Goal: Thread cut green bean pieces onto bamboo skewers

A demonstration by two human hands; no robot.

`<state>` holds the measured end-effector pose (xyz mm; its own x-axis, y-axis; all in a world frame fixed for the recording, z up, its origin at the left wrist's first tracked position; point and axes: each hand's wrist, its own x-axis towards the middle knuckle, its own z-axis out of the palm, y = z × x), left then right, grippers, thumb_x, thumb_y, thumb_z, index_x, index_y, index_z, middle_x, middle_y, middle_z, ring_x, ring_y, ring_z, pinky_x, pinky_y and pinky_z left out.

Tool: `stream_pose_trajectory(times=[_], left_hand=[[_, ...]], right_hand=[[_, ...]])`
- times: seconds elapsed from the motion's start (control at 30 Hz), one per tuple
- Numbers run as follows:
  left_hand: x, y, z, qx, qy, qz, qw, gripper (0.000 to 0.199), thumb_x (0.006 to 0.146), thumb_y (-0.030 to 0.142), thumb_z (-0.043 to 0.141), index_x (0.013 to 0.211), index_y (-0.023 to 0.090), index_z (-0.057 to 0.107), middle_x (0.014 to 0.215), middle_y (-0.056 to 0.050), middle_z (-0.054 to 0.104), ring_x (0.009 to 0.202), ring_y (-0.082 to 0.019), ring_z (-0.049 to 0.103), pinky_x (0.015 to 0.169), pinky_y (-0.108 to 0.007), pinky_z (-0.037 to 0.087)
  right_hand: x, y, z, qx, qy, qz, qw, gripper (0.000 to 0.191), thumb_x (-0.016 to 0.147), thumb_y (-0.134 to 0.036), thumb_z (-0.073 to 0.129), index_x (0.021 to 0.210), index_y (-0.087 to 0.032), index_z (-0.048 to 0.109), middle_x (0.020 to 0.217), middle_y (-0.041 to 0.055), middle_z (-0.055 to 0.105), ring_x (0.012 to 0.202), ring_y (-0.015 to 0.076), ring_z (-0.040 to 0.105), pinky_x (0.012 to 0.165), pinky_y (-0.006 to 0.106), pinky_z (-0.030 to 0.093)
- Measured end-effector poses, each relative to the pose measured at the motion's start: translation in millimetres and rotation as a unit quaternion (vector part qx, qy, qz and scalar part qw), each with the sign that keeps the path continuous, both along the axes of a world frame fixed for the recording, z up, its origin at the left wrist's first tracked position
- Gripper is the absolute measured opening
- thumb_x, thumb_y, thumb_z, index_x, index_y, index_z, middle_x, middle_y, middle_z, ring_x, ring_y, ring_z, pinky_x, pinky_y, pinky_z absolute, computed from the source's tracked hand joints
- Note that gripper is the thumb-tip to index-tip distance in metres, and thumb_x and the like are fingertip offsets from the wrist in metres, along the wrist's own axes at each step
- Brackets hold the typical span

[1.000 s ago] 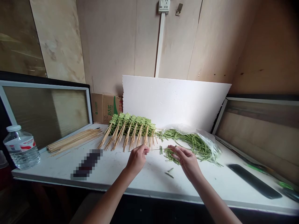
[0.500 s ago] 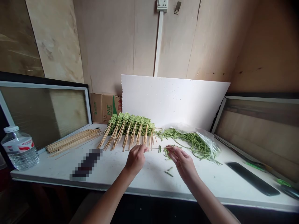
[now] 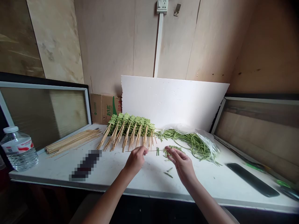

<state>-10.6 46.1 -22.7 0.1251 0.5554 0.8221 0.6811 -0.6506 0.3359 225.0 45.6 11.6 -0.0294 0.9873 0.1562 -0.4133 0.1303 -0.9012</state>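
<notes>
My left hand (image 3: 136, 157) is closed around a thin bamboo skewer (image 3: 151, 151), which points to the right. Two short cut pieces of long bean (image 3: 157, 151) sit side by side across the skewer between my hands. At the skewer's right end, my right hand (image 3: 181, 160) pinches with thumb and forefinger; what lies between them is too small to make out. Behind the right fingers lies a heap of cut bean pieces (image 3: 174, 150). A few loose pieces (image 3: 168, 175) rest nearer me on the white table (image 3: 149, 183).
Bean skewers (image 3: 130, 124) are stacked at the back, sticks toward me. Bare skewers (image 3: 73, 140) lie left, near a water bottle (image 3: 20, 151). Whole long beans (image 3: 193, 140) spill from a plastic bag (image 3: 211, 146) at right, beside a dark flat object (image 3: 252, 179). A white foam board (image 3: 173, 102) stands behind.
The two bean pieces on the skewer have shifted slightly left. My right hand has moved a little left and still pinches by the skewer's end; my left hand keeps its hold.
</notes>
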Motion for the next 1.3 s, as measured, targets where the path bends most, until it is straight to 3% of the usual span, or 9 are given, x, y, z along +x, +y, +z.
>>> stream_pose_trajectory(times=[0.23,0.33,0.43,0.77,1.0,1.3], left_hand=[[0,-4,10.7,-0.032,0.002,-0.008,0.999,0.049,0.075,-0.015,0.035,0.096,0.017,0.065,0.086,-0.005,0.074,0.083,-0.017,0.074,0.071,-0.026,0.060],[-2,-6,20.1,-0.059,0.003,-0.005,0.998,0.045,0.081,-0.012,0.041,0.100,0.018,0.068,0.091,-0.005,0.077,0.087,-0.018,0.075,0.073,-0.028,0.060],[-3,-7,24.8,-0.085,-0.010,0.001,0.996,0.034,0.084,-0.007,0.048,0.090,0.018,0.070,0.086,-0.003,0.077,0.081,-0.018,0.075,0.071,-0.028,0.059],[-2,-9,24.7,-0.081,-0.043,0.030,0.995,0.028,0.083,-0.006,0.049,0.073,0.018,0.061,0.078,-0.003,0.075,0.076,-0.019,0.073,0.066,-0.026,0.054],[-10,-4,20.9,-0.093,-0.024,0.006,0.995,0.044,0.069,-0.016,0.040,0.082,0.016,0.067,0.078,-0.003,0.075,0.076,-0.018,0.075,0.069,-0.026,0.057],[-2,-9,22.3,-0.035,-0.033,0.001,0.999,0.043,0.069,-0.016,0.043,0.082,0.017,0.068,0.078,-0.002,0.075,0.075,-0.017,0.073,0.068,-0.025,0.057]], right_hand=[[1,4,-3.4,0.006,-0.016,0.017,1.000,0.031,0.075,-0.045,0.087,0.090,-0.019,0.079,0.113,0.0134,0.078,0.123,0.0344,0.066,0.102,0.044,0.058],[12,11,2.4,0.021,-0.022,-0.008,1.000,0.031,0.075,-0.045,0.086,0.091,-0.019,0.079,0.111,0.0123,0.079,0.120,0.0331,0.068,0.102,0.042,0.057],[20,16,7.8,0.035,-0.024,-0.033,0.999,0.029,0.075,-0.044,0.087,0.090,-0.020,0.079,0.110,0.0113,0.079,0.119,0.0318,0.069,0.103,0.040,0.056],[13,17,-3.7,0.006,0.023,0.004,1.000,0.031,0.073,-0.045,0.088,0.090,-0.021,0.080,0.110,0.0103,0.079,0.124,0.0311,0.066,0.105,0.038,0.055],[8,10,-1.4,0.033,0.022,-0.009,0.999,0.029,0.073,-0.042,0.089,0.090,-0.021,0.079,0.112,0.0099,0.079,0.127,0.0326,0.063,0.106,0.042,0.055],[-3,0,-3.4,0.040,-0.004,-0.004,0.999,0.025,0.073,-0.039,0.089,0.083,-0.019,0.078,0.103,0.0108,0.079,0.126,0.0354,0.063,0.102,0.043,0.057]])
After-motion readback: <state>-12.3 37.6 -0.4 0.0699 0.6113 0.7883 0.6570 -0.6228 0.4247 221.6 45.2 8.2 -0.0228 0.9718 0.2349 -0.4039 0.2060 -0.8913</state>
